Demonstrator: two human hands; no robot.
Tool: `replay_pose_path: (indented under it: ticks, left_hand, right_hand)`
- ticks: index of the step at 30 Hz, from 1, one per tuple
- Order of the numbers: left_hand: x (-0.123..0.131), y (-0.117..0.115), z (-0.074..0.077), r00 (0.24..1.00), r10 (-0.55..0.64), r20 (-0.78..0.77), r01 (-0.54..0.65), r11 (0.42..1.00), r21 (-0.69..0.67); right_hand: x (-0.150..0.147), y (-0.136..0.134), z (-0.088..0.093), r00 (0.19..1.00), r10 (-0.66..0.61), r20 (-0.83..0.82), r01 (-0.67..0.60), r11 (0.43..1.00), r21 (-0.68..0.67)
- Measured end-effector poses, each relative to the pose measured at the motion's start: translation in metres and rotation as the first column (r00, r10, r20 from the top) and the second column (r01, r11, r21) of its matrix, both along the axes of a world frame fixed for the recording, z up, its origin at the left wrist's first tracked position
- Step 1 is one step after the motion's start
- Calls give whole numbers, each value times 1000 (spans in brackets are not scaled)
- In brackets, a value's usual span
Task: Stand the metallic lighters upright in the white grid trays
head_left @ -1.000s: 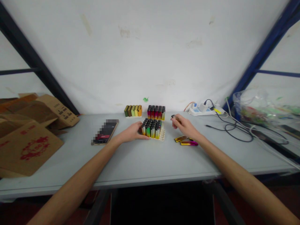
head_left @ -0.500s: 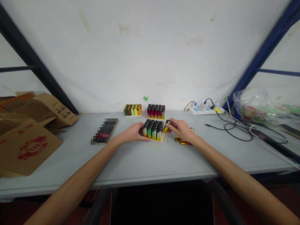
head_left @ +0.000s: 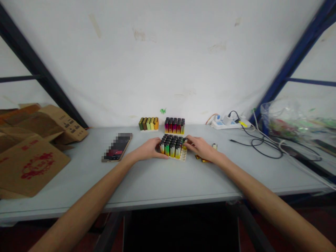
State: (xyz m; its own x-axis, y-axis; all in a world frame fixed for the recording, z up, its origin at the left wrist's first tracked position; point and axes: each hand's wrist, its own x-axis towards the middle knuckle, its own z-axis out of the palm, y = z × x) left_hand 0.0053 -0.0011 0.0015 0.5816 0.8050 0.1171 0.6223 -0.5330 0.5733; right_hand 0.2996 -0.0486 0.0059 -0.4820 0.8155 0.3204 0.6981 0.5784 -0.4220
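Left of the tray (head_left: 183,156), my left hand (head_left: 150,148) gripped it; at its right, my right hand (head_left: 200,145) pinched a lighter (head_left: 184,145)

This looks like a workshop packing station: a plain gray counter (head_left: 168,182) flanked by metal posts (head_left: 285,64), printed cardboard boxes (head_left: 39,162) left of the left hand (head_left: 149,148), a loaded power strip (head_left: 217,125) beyond the right hand (head_left: 201,147), lighters (head_left: 172,149) ranked in a tray (head_left: 183,158) between the hands, and a scuffed white wall (head_left: 168,66) behind.
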Motion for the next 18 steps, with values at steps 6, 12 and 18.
replay_pose_path:
  ticks: [6,12,18]
  left_hand:
    - [1,0,1,1000,-5,-4,5,1000,3]
    - [1,-1,3,1000,-16,-6,16,1000,-7]
    - [1,-1,3,1000,-8,-29,8,1000,-4]
  right_hand:
    - [19,-1,15,995,95,-13,-95,991,-95]
    - [66,1,28,993,68,97,-37,955,-293]
    - [73,5,20,981,61,183,3,944,-330]
